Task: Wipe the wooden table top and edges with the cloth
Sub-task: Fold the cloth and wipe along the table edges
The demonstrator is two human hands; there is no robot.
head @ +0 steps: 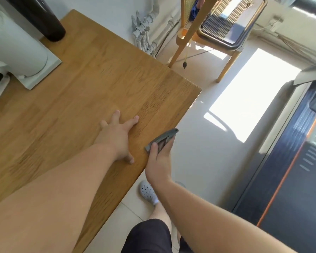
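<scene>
The wooden table (91, 79) fills the left and middle of the head view, its right edge running diagonally from the near corner up to a rounded corner. My left hand (117, 136) lies flat on the top near that edge, fingers spread, holding nothing. My right hand (160, 159) grips a folded grey cloth (161, 138) and presses it against the table's right edge, thumb on top, fingers wrapped below the edge.
A white appliance (16, 44) and a dark cylinder (43, 21) stand on the table's far left. A wooden chair (208, 33) stands beyond the far corner. A dark cabinet with an orange stripe (285, 179) lines the right. My foot in a white clog (148, 191) is on the tiled floor.
</scene>
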